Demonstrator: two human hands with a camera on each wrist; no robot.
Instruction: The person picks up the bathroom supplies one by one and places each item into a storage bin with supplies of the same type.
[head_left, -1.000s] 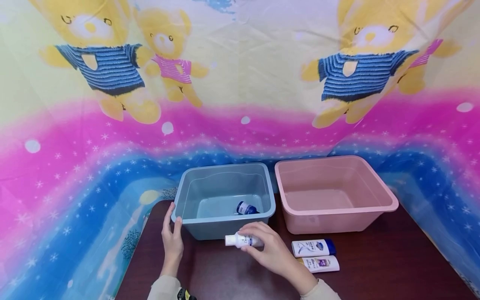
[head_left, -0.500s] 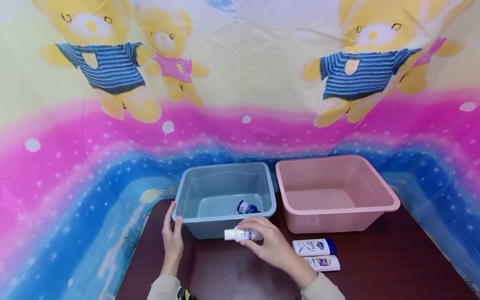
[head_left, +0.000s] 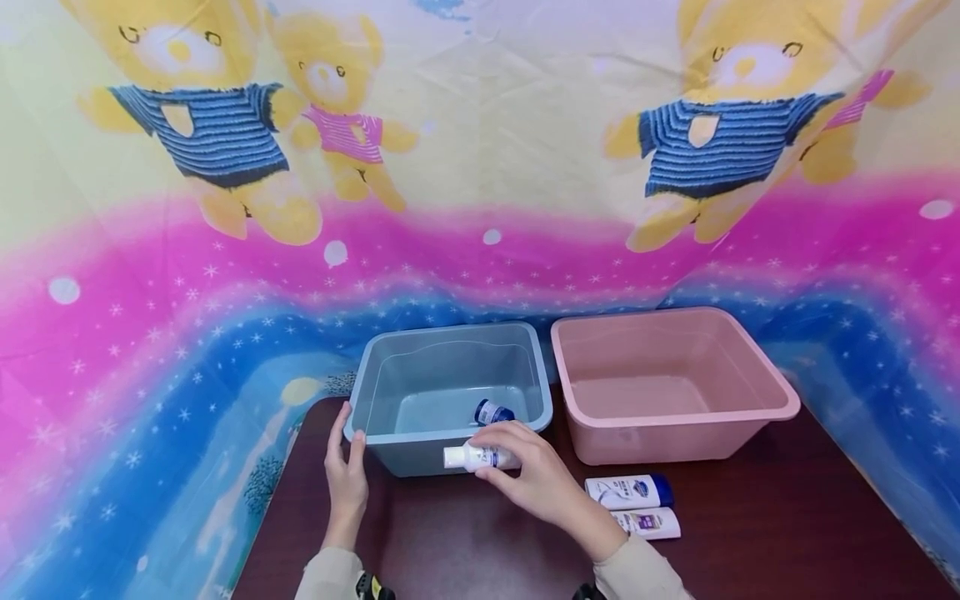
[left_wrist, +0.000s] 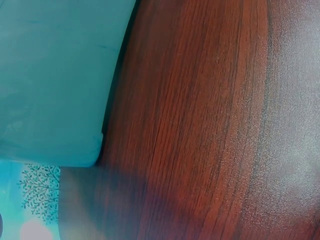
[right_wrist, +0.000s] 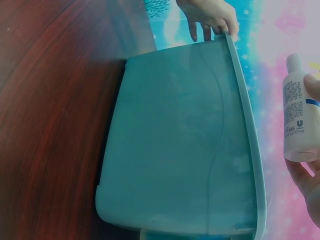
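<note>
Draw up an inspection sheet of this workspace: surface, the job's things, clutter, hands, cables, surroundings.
Surface: dark wood-grain table, with a pale sheen toward the front.
Job's things: blue-grey tub with a dark blue bottle lying inside; pink tub to its right; blue-capped white bottle and purple-labelled white bottle lying side by side in front of the pink tub, the latter partly hidden by the right arm.
Clutter: nothing seen.
Hands: left hand touches the blue-grey tub's near-left corner; right hand holds a small white bottle in its fingers.
Cables: nothing seen.
Surroundings: creased backdrop printed with teddy bears.
</note>
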